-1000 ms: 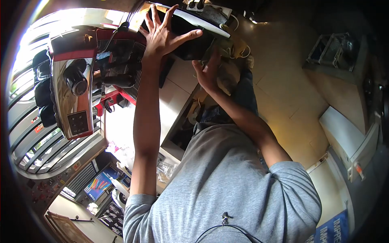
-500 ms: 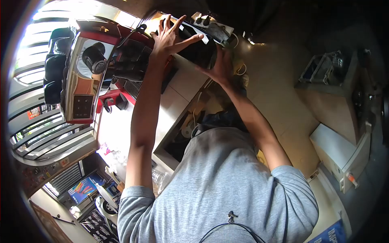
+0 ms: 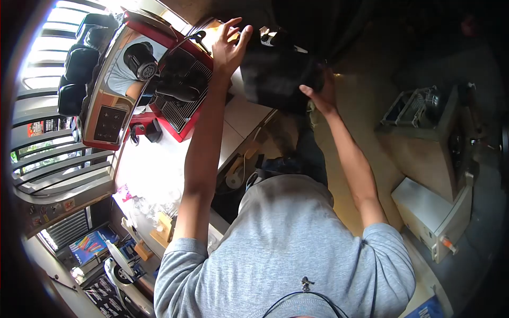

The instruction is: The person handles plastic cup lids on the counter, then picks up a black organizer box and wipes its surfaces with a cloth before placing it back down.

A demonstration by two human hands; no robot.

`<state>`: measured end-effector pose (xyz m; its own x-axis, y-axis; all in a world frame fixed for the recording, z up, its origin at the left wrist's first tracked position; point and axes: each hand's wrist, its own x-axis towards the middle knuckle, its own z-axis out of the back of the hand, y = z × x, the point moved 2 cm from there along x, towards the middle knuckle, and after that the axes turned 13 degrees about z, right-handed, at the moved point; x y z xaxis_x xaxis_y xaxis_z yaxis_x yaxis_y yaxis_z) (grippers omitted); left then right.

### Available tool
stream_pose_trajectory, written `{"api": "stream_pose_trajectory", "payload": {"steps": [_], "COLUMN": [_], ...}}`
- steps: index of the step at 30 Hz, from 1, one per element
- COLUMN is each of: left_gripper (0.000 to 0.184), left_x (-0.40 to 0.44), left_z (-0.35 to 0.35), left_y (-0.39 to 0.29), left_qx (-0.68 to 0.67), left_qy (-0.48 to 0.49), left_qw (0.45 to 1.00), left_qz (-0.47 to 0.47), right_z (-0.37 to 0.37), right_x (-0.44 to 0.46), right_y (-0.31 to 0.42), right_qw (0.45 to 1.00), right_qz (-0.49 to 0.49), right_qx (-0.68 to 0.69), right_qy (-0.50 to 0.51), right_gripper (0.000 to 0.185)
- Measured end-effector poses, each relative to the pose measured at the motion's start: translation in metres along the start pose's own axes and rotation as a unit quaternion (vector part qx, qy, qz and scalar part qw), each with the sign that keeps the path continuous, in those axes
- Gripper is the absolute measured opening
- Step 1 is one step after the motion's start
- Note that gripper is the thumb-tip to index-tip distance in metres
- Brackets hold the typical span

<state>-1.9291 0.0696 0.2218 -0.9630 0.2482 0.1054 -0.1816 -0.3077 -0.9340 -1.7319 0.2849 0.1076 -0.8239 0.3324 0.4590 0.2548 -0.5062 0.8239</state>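
Observation:
A dark, box-like thing [image 3: 278, 77] with a flat front is in front of me at the end of the counter; shadow hides its details. My right hand [image 3: 326, 94] grips its right edge, thumb on the near face and fingers hidden behind. At its upper left is my left hand [image 3: 229, 52], open, with thumb and fingers apart; whether it touches the dark thing I cannot tell. Left of that hand stands a red and chrome espresso machine [image 3: 108, 114] with a black-handled portafilter [image 3: 177, 91] over its slatted drip tray [image 3: 183, 108].
Sunlight falls on the white counter [image 3: 154, 167], where clear plastic lies. Barred windows [image 3: 42, 143] run along the left. To the right are a cabinet [image 3: 419, 148] with a wire rack [image 3: 411, 108] on top and a pale box [image 3: 424, 206]. Cables [image 3: 204, 24] hang behind the machine.
The dark thing now shows a broad flat face between my hands. My right hand has moved right and down, its thumb now on that face. My left hand's fingers are less spread.

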Motion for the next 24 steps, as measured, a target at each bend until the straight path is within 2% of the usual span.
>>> {"api": "stream_pose_trajectory", "payload": {"steps": [2,3,4,5,7,9,12,14,15,16,18,21,24], "left_gripper": [0.058,0.06,0.066,0.069,0.073,0.074,0.073,0.076,0.079,0.083,0.085,0.077,0.074], "left_x": [-0.006,-0.008,-0.015,-0.028,-0.069,-0.1,-0.132,-0.159,-0.168,-0.177,-0.189,-0.21,-0.228], "left_z": [-0.004,-0.002,-0.004,-0.007,-0.011,-0.02,-0.018,-0.012,-0.009,-0.005,-0.002,0.002,0.004], "left_y": [0.014,0.025,0.025,0.03,0.026,0.05,0.058,0.022,0.014,0.014,0.031,0.052,0.057], "left_qx": [-0.098,-0.081,-0.096,-0.139,-0.166,-0.214,-0.405,-0.429,-0.427,-0.424,-0.428,-0.466,-0.482], "left_qy": [0.037,0.088,0.124,0.191,0.24,0.198,0.233,0.187,0.161,0.134,0.14,0.149,0.155], "left_qw": [0.994,0.992,0.988,0.967,0.934,0.921,0.828,0.806,0.796,0.784,0.771,0.726,0.69], "left_qz": [-0.009,0.027,0.015,0.093,0.205,0.259,0.309,0.362,0.397,0.432,0.45,0.483,0.518], "right_z": [0.025,0.037,0.047,0.056,0.087,0.094,0.09,0.082,0.075,0.072,0.067,0.066,0.069], "right_x": [-0.002,-0.007,-0.005,-0.003,0.011,0.018,-0.003,-0.003,-0.007,-0.012,-0.021,-0.036,-0.067], "right_y": [-0.011,-0.024,-0.022,-0.022,0.027,0.056,0.028,0.069,0.071,0.066,0.054,0.058,0.049], "right_qw": [0.999,0.998,0.995,0.99,0.97,0.965,0.969,0.973,0.959,0.941,0.894,0.884,0.885], "right_qz": [-0.01,-0.03,-0.056,-0.083,-0.156,-0.177,-0.206,-0.188,-0.226,-0.271,-0.359,-0.364,-0.334], "right_qx": [0.042,0.061,0.088,0.113,0.177,0.166,0.092,0.04,0.078,0.092,0.115,0.075,0.05], "right_qy": [-0.011,-0.014,-0.002,0.009,0.06,0.099,0.103,0.127,0.151,0.182,0.241,0.285,0.319], "right_gripper": [0.09,0.087,0.084,0.08,0.073,0.067,0.059,0.063,0.079,0.085,0.097,0.107,0.101]}}
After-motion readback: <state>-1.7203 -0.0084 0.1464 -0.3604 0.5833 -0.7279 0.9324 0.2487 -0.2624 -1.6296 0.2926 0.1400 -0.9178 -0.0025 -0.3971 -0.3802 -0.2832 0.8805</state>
